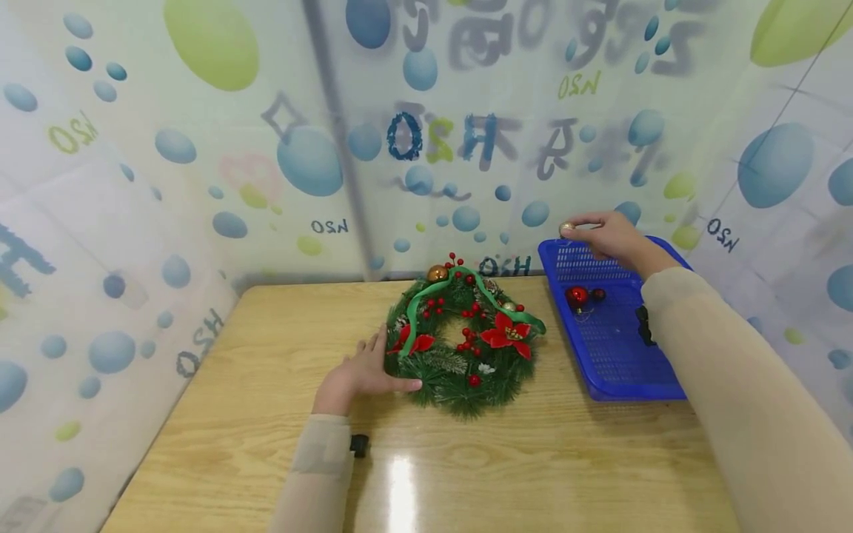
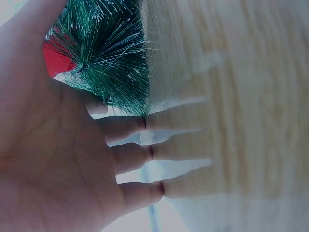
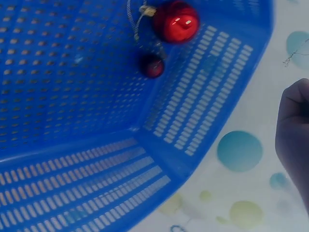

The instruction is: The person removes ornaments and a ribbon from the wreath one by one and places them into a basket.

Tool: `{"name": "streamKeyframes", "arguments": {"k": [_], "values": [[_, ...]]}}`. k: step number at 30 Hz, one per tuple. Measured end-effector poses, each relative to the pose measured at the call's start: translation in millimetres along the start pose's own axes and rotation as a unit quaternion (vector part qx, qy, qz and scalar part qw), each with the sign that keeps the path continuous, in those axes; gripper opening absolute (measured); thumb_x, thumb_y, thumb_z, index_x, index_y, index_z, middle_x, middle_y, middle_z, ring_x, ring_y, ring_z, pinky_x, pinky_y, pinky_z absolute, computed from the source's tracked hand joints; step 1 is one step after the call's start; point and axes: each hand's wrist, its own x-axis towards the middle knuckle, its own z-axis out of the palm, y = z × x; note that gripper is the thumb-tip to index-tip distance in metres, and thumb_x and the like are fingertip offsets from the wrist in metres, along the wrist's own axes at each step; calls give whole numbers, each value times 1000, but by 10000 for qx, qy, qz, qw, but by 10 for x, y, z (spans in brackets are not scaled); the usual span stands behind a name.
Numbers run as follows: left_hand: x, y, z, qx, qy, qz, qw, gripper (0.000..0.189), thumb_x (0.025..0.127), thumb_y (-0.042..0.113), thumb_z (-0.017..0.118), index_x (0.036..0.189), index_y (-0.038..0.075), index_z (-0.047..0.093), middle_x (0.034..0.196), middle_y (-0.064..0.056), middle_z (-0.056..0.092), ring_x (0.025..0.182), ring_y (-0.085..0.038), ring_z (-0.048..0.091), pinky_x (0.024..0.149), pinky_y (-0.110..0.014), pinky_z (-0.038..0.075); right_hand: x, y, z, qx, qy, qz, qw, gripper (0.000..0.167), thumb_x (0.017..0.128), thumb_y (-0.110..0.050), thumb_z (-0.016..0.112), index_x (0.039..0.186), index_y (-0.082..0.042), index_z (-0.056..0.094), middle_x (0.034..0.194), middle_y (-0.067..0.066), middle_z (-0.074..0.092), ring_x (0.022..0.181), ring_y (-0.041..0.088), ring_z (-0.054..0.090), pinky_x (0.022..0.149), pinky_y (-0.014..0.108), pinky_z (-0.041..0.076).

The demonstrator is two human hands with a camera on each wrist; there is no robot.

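Note:
A green wreath (image 1: 466, 396) lies on the table, trimmed with red poinsettias (image 1: 509, 333), red berries, a gold ball and a green ribbon (image 1: 411, 318). My left hand (image 1: 365, 374) rests on the tabletop against the wreath's left side, fingers straight and spread, as the left wrist view also shows. My right hand (image 1: 609, 237) pinches a small gold bauble (image 1: 567, 229) between thumb and fingertips, over the far left rim of the blue basket (image 1: 586, 374). At the right wrist view's edge, only part of that hand shows; the bauble is out of frame.
Inside the basket lie a shiny red bauble (image 3: 176, 21), a smaller dark red one (image 3: 153, 66) and a dark item (image 1: 644, 326) partly behind the right sleeve. A patterned curtain (image 1: 266, 244) hangs behind the wooden table (image 1: 280, 348).

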Motion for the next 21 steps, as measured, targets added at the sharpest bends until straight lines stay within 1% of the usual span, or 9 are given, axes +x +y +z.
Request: {"name": "streamKeyframes", "arguments": {"k": [3,7,12,16,21], "values": [[-10,4,-1,-10,3,-28,10000,144,79,81,76,171,14,-11,180,-19,6,166,-49,3,131,-73,11,-10,100,-53,18,27,61,10000,59,107,-40,66,152,-4,55,50,-12,31,49,10,28,54,31,35],[-14,9,3,-41,18,-35,10000,144,78,81,77,172,14,-10,180,-18,6,166,-49,3,131,-72,11,-33,242,-119,-78,48,199,9998,63,107,-42,64,155,-3,51,50,-12,31,50,10,28,55,32,35],[10,-12,25,-11,1,-8,10000,144,78,81,77,172,13,-9,180,-19,7,166,-49,4,131,-72,11,-74,390,-171,-243,111,416,9988,70,106,-46,65,158,-2,48,54,-14,31,54,11,33,58,32,37],[15,-20,26,57,27,-11,10000,144,78,82,76,172,13,-10,180,-19,7,165,-50,5,130,-73,12,-83,507,-208,-376,153,470,9981,76,105,-51,64,159,1,46,57,-14,33,56,11,35,61,32,39],[-5,-10,16,23,41,-6,10000,144,78,82,76,172,13,-9,180,-19,8,165,-50,5,130,-73,12,-103,641,-248,-562,210,601,9964,78,106,-53,62,159,1,45,59,-12,37,58,12,39,63,34,40]]}}
